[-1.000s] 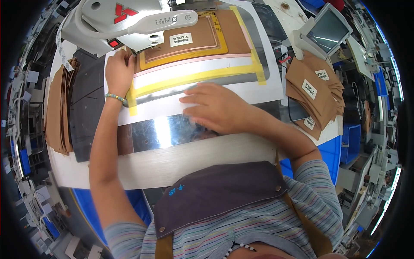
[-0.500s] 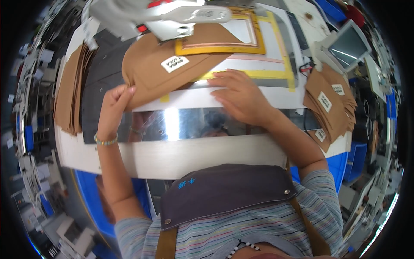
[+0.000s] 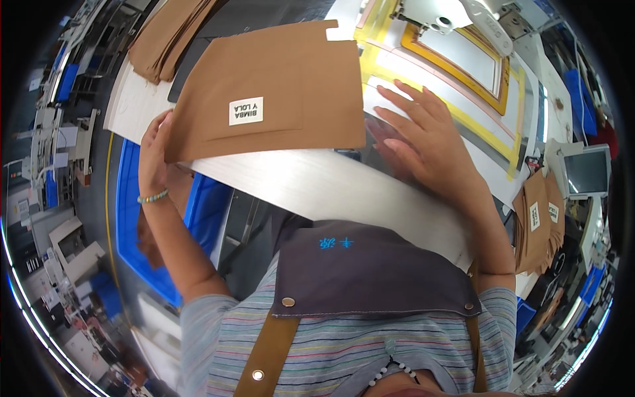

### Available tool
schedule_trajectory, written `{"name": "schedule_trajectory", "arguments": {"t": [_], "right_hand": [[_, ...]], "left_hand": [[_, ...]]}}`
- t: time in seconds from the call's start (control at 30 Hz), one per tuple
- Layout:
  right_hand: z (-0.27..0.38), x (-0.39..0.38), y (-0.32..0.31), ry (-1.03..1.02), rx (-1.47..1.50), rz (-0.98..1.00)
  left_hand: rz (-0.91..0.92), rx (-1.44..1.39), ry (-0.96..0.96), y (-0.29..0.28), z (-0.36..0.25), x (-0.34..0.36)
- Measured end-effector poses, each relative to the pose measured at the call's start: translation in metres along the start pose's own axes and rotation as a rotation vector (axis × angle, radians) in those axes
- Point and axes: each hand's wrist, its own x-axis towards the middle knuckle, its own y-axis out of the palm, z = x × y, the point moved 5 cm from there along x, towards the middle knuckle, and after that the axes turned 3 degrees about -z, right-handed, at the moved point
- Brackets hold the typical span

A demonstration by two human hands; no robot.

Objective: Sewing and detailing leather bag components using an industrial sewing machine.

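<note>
The left hand (image 3: 156, 140) has its grip closed on the left edge of a brown fabric piece (image 3: 281, 73), though the cloth covers some fingertips and their exact hold cannot be made out. The right hand (image 3: 426, 135) has its grip wide and empty, fingers spread just beside the piece's right edge; its lower part is blurred. The piece lies over the left part of the desk (image 3: 304, 178), by the near edge, hiding much of a dark mat (image 3: 264, 14); whether it rests there or is lifted cannot be told. The upper border cuts off a white machine (image 3: 440, 13) above a yellow frame (image 3: 453, 81) toward the desk's far edge, and also a brown stack (image 3: 173, 40) at the left edge. A labelled pile (image 3: 529, 248) by the right edge shows only partly beyond the right arm. Compared with 0.5 s ago, the piece, then partly under the frame, is clear of it and further left, and the whole view has turned.
</note>
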Motion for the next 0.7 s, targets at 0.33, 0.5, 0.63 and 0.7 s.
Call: {"name": "schedule_trajectory", "arguments": {"t": [0.33, 0.5, 0.63, 0.7], "right_hand": [[0.030, 0.014, 0.051, -0.139, 0.044, 0.169], [-0.014, 0.003, 0.012, 0.034, 0.157, -0.082], [-0.104, -0.013, -0.038, 0.548, 0.129, -0.307], [-0.152, -0.018, -0.056, 0.738, 0.229, -0.365]], "left_hand": [[0.040, -0.276, -0.029, 0.021, 0.003, -0.002], [0.053, -0.496, -0.054, 0.030, 0.013, -0.006], [0.123, -0.614, -0.006, 0.034, 0.019, -0.003], [0.068, -0.607, -0.012, 0.031, 0.025, -0.002]]}}
